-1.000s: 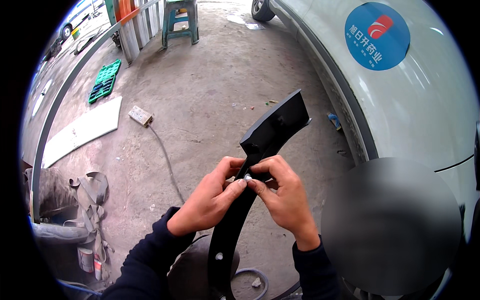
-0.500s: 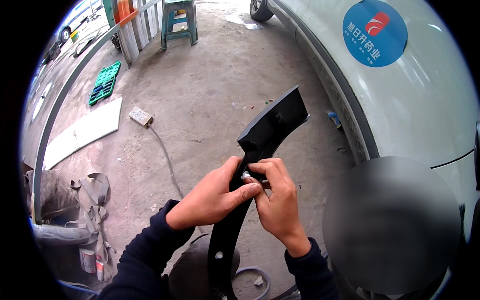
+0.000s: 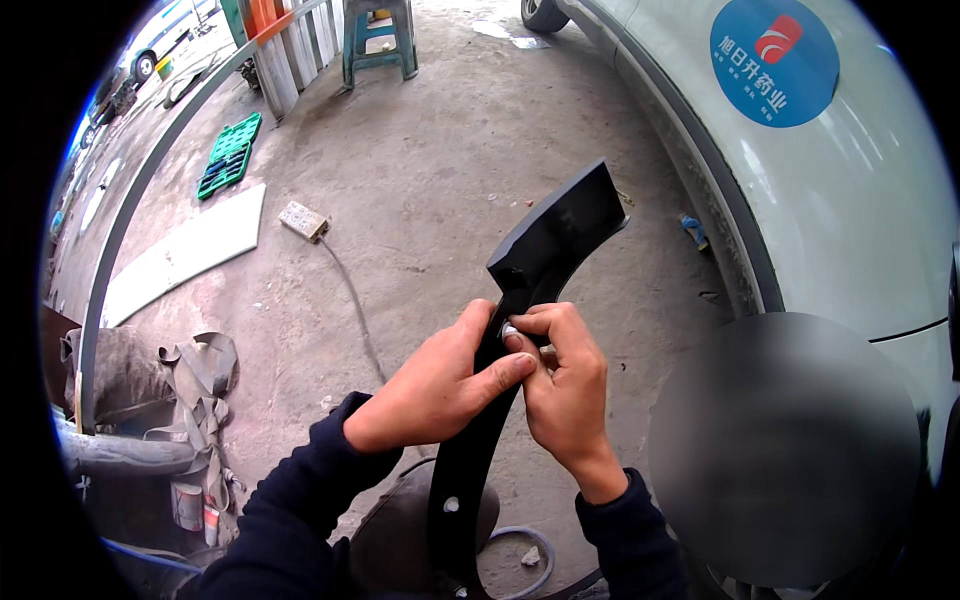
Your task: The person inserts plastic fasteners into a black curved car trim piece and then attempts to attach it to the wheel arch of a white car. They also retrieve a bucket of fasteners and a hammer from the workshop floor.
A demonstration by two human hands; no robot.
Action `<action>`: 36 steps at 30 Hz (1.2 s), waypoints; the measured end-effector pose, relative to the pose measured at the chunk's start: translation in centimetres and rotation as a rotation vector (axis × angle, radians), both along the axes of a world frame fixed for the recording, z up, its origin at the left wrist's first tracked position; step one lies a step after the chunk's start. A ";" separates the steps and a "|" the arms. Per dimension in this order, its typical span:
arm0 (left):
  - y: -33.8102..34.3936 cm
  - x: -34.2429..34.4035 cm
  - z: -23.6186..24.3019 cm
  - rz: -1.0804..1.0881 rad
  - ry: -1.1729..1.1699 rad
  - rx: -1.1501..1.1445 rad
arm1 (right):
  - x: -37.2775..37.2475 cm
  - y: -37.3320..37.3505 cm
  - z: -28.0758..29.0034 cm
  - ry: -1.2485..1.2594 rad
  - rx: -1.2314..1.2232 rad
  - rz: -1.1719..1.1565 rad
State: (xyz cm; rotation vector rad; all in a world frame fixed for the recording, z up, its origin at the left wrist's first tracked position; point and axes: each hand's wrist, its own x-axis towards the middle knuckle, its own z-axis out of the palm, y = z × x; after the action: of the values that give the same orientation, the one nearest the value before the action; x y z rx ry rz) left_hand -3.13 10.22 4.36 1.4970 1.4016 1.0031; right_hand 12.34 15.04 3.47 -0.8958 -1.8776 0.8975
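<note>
A curved black plastic trim piece (image 3: 555,225) slants up from the bottom centre, its broad, angled end pointing away from me. My left hand (image 3: 430,385) wraps round its narrow middle, thumb laid across toward my right hand (image 3: 565,395). The right hand's fingers are closed at a small white clip (image 3: 510,330) on the strip, with the thumb pressed against it. A second white clip (image 3: 451,504) sits lower down the strip, above my leg (image 3: 380,530).
A white car (image 3: 830,210) lines the right side, partly blurred out. On the concrete lie a white panel (image 3: 185,250), green tool case (image 3: 225,155), power strip (image 3: 302,220) with cord, grey straps (image 3: 200,385) and a hose. A plastic stool (image 3: 380,45) and metal frame stand beyond.
Both hands and the strip sit slightly higher and farther right in the picture. My left thumb has moved from the clip across toward my right hand; the view has shifted slightly.
</note>
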 end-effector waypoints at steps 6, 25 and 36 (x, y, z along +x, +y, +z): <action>-0.4 -0.9 0.0 0.039 -0.033 0.016 | -1.6 0.1 -0.5 0.015 0.000 -0.024; 1.4 1.7 -2.5 0.074 -0.175 -0.207 | 45.2 -23.4 -14.4 0.290 -0.896 -1.043; 1.2 0.3 -0.1 0.300 -0.230 -0.216 | 49.7 -37.6 -35.7 -0.808 -0.658 -1.375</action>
State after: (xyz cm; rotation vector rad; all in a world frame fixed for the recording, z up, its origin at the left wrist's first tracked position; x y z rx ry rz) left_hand -2.84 11.47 4.23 0.9997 1.5379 1.1253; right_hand 62.05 -22.56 -32.18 -2.7365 -0.9292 0.1949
